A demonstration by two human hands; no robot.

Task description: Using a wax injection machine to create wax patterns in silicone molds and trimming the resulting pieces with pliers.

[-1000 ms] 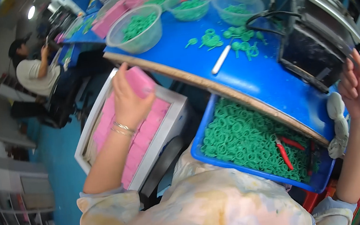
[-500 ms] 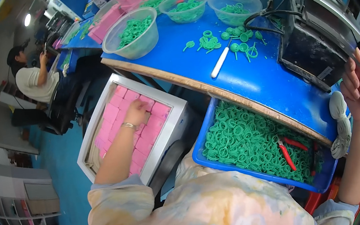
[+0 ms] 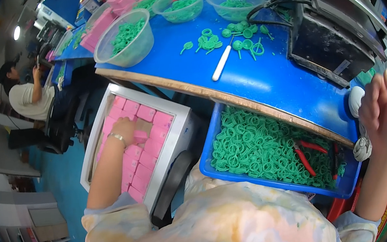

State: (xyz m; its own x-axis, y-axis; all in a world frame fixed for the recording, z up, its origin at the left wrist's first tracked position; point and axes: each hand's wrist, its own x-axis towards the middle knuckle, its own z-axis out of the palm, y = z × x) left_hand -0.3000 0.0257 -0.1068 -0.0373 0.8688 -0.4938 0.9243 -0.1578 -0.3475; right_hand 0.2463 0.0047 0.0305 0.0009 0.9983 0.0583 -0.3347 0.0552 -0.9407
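Observation:
My left hand point(image 3: 126, 130) is down in a white-framed box point(image 3: 176, 118) packed with rows of pink blocks point(image 3: 154, 145). Its fingers, partly hidden by the back of the hand, are closed on a tilted pink block point(image 3: 141, 136). Beside that block a gap shows the brown bottom. On the far right my right hand point(image 3: 381, 105) is raised, slightly blurred, with its fingers stretched out and nothing seen in them. It is close to a black machine point(image 3: 327, 51) and above a bundle of whitish cord point(image 3: 362, 148).
A blue tray point(image 3: 205, 160) of green rings point(image 3: 254, 142) with red-handled pliers point(image 3: 304, 160) lies before me. On the blue table point(image 3: 173, 70) are a white-handled tool point(image 3: 222, 64), loose green pieces point(image 3: 210, 43) and clear bowls point(image 3: 145, 44). A seated person point(image 3: 31, 97) works at far left.
My left hand has shifted within the box; a gap and a tilted pink block now show beside it. My right hand has come away from the machine's edge and lowered. The view has turned slightly.

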